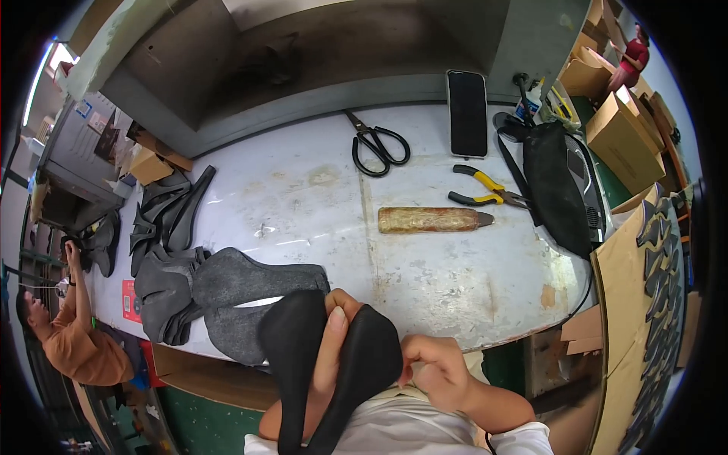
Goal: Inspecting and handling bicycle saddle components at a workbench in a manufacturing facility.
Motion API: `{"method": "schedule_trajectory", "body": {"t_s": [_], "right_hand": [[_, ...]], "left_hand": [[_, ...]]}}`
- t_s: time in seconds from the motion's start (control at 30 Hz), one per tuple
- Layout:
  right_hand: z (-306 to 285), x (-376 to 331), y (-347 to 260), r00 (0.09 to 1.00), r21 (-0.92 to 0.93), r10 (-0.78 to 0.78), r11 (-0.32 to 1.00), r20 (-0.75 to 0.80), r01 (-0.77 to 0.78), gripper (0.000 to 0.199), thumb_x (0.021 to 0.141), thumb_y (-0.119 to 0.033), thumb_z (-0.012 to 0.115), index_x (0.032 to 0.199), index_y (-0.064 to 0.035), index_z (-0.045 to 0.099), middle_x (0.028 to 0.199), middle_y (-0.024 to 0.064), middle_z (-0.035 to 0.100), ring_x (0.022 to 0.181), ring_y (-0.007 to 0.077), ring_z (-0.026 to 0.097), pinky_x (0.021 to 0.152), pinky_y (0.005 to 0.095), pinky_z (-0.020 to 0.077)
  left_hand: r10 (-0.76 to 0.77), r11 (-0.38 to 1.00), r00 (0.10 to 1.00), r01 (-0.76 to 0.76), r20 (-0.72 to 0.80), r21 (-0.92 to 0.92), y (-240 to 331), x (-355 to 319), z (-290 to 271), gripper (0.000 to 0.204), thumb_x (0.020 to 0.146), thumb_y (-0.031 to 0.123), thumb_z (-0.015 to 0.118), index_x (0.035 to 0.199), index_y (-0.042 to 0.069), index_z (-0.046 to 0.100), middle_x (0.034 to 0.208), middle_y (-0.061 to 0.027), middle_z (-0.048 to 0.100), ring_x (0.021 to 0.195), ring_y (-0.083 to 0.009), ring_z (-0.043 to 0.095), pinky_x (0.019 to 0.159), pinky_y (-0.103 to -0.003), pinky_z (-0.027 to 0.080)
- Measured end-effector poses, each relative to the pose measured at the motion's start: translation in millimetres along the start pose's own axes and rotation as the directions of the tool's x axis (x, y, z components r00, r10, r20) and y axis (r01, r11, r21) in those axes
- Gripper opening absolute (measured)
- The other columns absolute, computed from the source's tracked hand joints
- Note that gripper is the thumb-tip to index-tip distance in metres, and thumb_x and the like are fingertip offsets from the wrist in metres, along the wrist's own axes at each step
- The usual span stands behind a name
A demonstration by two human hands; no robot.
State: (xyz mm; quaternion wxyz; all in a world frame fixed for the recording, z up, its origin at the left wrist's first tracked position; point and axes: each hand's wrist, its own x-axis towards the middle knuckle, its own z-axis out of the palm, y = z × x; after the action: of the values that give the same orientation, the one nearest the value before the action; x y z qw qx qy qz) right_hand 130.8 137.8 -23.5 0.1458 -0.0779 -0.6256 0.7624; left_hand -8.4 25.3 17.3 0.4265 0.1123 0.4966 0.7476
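My left hand [334,341] grips a curved black leather piece [292,345] close to my chest, thumb lying along the fold between its two lobes. My right hand [436,368] pinches the right edge of the same piece, fingers curled. Just beyond it on the white worktable [318,197] lie grey felt-like cut pieces [227,284], and a pile of dark shaped pieces [163,216] sits further left.
On the table are black scissors [377,144], a dark phone [467,112], yellow-handled pliers [485,189], a brown wooden-handled tool [432,220] and a black bag [557,186]. Cardboard boxes [618,129] stand right. One person [72,334] works at the left, another far right.
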Motion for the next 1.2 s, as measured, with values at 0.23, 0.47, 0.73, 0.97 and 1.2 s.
{"method": "schedule_trajectory", "body": {"t_s": [0.23, 0.47, 0.73, 0.97, 1.2], "right_hand": [[-5.5, 19.4, -4.2, 0.867, -0.661, -0.495, 0.630, 0.062, 0.408, 0.015, 0.083, -0.003, 0.065, 0.073, 0.0000, 0.054, 0.060, 0.0108, 0.052, 0.047, 0.0278, 0.051, 0.043, 0.0353, 0.0396], [9.6, 4.4, -0.5, 0.957, -0.383, -0.271, 0.898, -0.101, 0.214, 0.016, 0.087, -0.006, 0.066, 0.075, -0.0025, 0.056, 0.062, 0.0110, 0.051, 0.047, 0.0259, 0.050, 0.046, 0.0332, 0.0416], [7.7, 13.7, 1.1, 0.929, 0.576, 0.324, 0.800, -0.180, -0.167, 0.028, 0.102, -0.030, 0.048, 0.100, -0.0035, 0.058, 0.084, -0.0010, 0.058, 0.073, 0.0062, 0.051, 0.066, 0.0236, 0.0427], [13.6, 20.2, -8.4, 0.896, -0.511, -0.307, 0.853, -0.322, 0.108, 0.016, 0.088, -0.009, 0.070, 0.083, -0.0016, 0.057, 0.052, 0.0071, 0.053, 0.042, 0.0114, 0.050, 0.041, 0.0279, 0.0386], [7.1, 18.3, -25.8, 0.968, -0.236, -0.081, 0.971, -0.239, 0.023, 0.017, 0.096, -0.016, 0.062, 0.084, -0.0030, 0.057, 0.058, 0.0044, 0.053, 0.051, 0.0079, 0.049, 0.048, 0.0252, 0.0394]], "left_hand": [[0.138, 0.922, 0.984, -0.168, 0.111, 0.349, -10.5, 6.0, -5.3, 0.059, 0.103, 0.047, 0.027, 0.096, -0.004, 0.055, 0.084, -0.0119, 0.054, 0.078, -0.0156, 0.051, 0.072, -0.025, 0.041], [0.066, 0.551, 0.882, 0.358, 0.466, -0.754, -55.5, 3.9, -11.6, 0.082, 0.087, 0.074, 0.039, 0.116, -0.002, 0.050, 0.090, -0.0054, 0.056, 0.085, -0.0139, 0.056, 0.076, -0.024, 0.044], [-0.104, 0.783, 0.972, 0.211, 0.212, -0.585, -39.2, -5.2, 10.8, 0.076, 0.085, 0.073, 0.046, 0.112, 0.002, 0.050, 0.093, -0.0062, 0.055, 0.091, -0.0156, 0.056, 0.081, -0.027, 0.045], [-0.169, 0.924, 0.984, 0.135, -0.063, -0.357, -29.6, -13.2, 20.5, 0.071, 0.084, 0.072, 0.052, 0.109, 0.005, 0.051, 0.095, -0.0068, 0.055, 0.096, -0.0172, 0.057, 0.085, -0.029, 0.046], [-0.115, 0.931, 0.964, 0.189, 0.239, -0.313, -34.4, -21.9, 5.8, 0.063, 0.074, 0.030, 0.071, 0.126, 0.004, 0.046, 0.118, -0.0086, 0.049, 0.116, -0.0211, 0.050, 0.103, -0.037, 0.040]]}}
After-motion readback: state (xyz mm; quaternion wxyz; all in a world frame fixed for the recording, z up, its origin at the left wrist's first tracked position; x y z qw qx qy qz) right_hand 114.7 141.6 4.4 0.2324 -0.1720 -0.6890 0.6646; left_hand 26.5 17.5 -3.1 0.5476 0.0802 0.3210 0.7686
